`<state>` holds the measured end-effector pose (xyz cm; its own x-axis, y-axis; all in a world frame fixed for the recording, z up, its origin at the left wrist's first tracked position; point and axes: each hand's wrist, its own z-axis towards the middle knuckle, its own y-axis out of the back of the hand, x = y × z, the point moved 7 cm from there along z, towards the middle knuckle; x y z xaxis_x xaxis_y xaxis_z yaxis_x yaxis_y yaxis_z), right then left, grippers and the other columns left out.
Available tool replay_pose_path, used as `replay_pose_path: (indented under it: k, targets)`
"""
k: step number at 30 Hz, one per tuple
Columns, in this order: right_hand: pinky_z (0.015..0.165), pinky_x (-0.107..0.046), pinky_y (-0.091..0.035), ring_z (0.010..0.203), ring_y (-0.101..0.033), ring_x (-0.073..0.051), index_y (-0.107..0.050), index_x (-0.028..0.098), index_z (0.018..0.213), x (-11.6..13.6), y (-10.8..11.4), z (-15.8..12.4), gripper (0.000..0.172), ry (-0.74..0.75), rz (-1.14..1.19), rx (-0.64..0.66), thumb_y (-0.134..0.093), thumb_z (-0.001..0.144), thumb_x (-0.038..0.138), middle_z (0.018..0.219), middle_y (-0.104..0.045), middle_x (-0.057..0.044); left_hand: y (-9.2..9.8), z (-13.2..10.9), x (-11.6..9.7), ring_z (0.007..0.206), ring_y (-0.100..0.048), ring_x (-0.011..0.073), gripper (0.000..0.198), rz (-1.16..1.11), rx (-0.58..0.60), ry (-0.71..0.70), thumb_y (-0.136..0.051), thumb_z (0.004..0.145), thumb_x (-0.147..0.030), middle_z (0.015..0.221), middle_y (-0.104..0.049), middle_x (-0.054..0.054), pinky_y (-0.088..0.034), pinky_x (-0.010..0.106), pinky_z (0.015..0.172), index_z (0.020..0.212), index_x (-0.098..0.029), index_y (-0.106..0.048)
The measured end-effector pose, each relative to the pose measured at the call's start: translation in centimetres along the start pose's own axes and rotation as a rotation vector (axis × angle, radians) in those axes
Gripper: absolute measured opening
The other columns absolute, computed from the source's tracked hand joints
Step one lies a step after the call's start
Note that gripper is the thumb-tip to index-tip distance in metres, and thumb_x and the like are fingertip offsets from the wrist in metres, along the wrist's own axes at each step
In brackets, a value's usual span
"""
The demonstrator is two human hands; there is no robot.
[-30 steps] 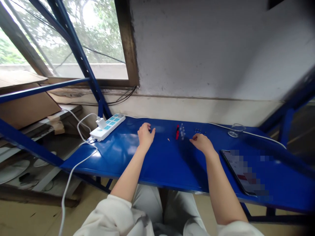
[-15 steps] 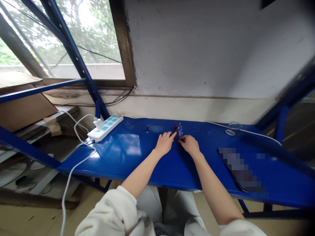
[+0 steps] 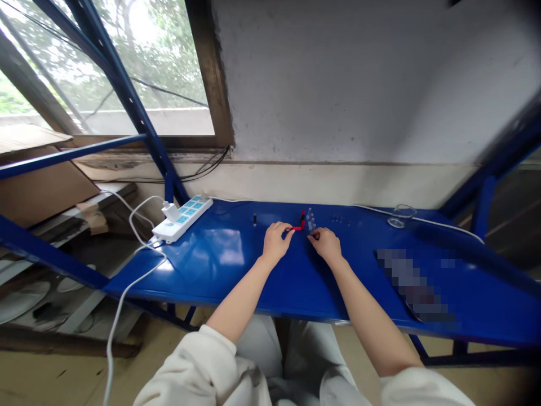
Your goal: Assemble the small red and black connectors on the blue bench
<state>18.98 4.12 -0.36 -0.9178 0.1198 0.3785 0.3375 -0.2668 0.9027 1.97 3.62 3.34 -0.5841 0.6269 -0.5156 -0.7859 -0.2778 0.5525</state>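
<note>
My left hand (image 3: 277,239) is closed in a pinch on one end of a small red tube-like piece (image 3: 297,228), held just above or against the blue table (image 3: 236,282). Beyond its tip lie more red and black pieces (image 3: 303,216), too small to name. My right hand (image 3: 325,244) is also pinched shut, low over the table; what its fingertips hold, if anything, is too small to make out. Between the hands and slightly farther off are several small clear pieces (image 3: 310,217). A short dark cylinder (image 3: 255,219) stands to the left of my left hand.
A white power strip (image 3: 182,219) with a plugged-in adapter sits at the table's left end. Tiny clear bits (image 3: 337,219) lie to the right, then a round clear container (image 3: 396,222). A blurred-out flat object (image 3: 416,287) lies front right. A white cable runs along the back.
My left hand has drawn back a little to the left and gripped a red piece, which now points sideways. My right hand stays nearly in place beside the clear pieces.
</note>
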Motion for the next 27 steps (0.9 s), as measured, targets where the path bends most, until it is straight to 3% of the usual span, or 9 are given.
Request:
replay_pose_path:
  k: [4,9,18,27]
  targets:
    - [0.056,-0.025,-0.031,0.078,-0.053,-0.018,-0.061,0.019,0.083,0.0,-0.1,0.1,0.018,0.009,-0.002,-0.032,-0.052,0.075,0.033,0.087,-0.060,-0.006,0.8,-0.1,-0.1,0.072,-0.051,0.0129,0.013,-0.082,-0.070,0.023,-0.050,0.081,-0.027,0.077,-0.059,0.002,-0.042,0.028,0.071,0.079,-0.018,-0.059]
    - [0.055,-0.024,-0.029,0.075,-0.054,-0.016,-0.060,0.019,0.078,0.2,0.0,-0.1,0.013,0.030,0.004,-0.075,-0.050,0.076,0.028,0.083,-0.060,-0.005,0.6,-0.2,-0.5,0.070,-0.051,0.0127,0.011,-0.113,-0.061,0.007,-0.051,0.079,-0.026,0.074,-0.058,0.002,-0.043,0.028,0.070,0.080,-0.018,-0.059]
    - [0.058,-0.024,-0.032,0.070,-0.053,-0.014,-0.056,0.018,0.073,3.1,0.5,-1.2,0.011,0.302,0.065,-0.074,-0.049,0.076,0.027,0.077,-0.058,-0.003,0.7,-0.3,-0.5,0.070,-0.051,0.0124,0.011,-0.134,-0.072,0.013,-0.051,0.080,-0.026,0.073,-0.058,0.002,-0.043,0.027,0.070,0.079,-0.018,-0.058]
    - [0.058,-0.024,-0.033,0.065,-0.051,-0.013,-0.055,0.019,0.072,3.5,0.8,-1.5,0.010,0.347,0.102,-0.080,-0.048,0.075,0.025,0.072,-0.056,-0.003,1.0,-0.2,-0.5,0.069,-0.052,0.0128,0.012,-0.155,-0.098,0.021,-0.050,0.080,-0.027,0.074,-0.059,0.003,-0.043,0.030,0.072,0.080,-0.018,-0.059]
